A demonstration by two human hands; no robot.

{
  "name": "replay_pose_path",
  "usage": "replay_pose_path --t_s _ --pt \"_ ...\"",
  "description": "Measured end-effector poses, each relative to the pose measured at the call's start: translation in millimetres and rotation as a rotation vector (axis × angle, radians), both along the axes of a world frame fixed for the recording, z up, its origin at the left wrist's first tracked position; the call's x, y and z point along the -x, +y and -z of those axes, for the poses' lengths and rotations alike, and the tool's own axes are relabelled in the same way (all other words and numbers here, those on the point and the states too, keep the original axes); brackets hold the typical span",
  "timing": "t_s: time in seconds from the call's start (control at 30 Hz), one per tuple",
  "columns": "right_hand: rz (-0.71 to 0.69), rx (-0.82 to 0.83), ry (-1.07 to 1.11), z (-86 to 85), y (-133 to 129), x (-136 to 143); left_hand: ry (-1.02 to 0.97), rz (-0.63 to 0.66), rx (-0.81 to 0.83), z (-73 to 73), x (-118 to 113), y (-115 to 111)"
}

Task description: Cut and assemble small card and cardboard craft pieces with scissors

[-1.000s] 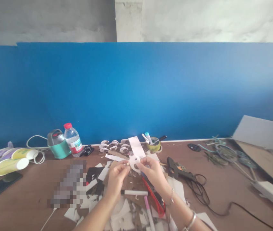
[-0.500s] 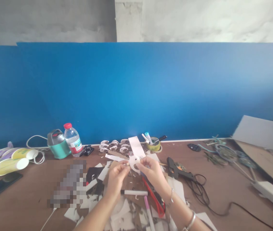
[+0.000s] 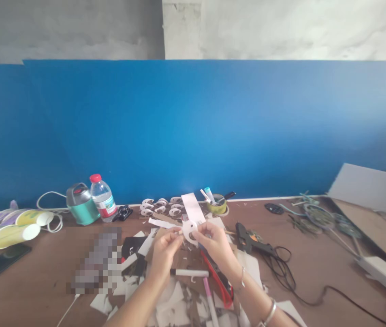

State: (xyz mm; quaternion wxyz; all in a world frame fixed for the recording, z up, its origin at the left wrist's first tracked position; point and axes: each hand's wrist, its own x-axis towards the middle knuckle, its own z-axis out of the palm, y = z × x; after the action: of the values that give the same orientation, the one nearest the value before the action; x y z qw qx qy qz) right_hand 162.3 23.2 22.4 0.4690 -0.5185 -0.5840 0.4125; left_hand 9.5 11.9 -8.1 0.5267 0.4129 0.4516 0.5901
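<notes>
From the head camera, both hands meet above the middle of the brown bench (image 3: 315,272). The left hand (image 3: 164,250) and right hand (image 3: 215,243) each pinch, in a closed finger grip, a small round white paper cutout (image 3: 189,228), held just over the paper scraps (image 3: 175,299). A white marker (image 3: 189,273) lies below the hands, red-handled scissors (image 3: 218,284) under the right wrist. A black glue gun (image 3: 252,240) rests to the right. A water bottle (image 3: 103,198) and a teal jug (image 3: 81,204) stand far left by the blue wall.
</notes>
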Motion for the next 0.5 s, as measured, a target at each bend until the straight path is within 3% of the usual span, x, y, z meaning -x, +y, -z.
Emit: replay_pose_path --t_s 0.5 --pt "0.014 -0.01 -0.007 3.1 0.8 0.8 0.002 -0.005 -0.011 -2.3 -0.8 -0.8"
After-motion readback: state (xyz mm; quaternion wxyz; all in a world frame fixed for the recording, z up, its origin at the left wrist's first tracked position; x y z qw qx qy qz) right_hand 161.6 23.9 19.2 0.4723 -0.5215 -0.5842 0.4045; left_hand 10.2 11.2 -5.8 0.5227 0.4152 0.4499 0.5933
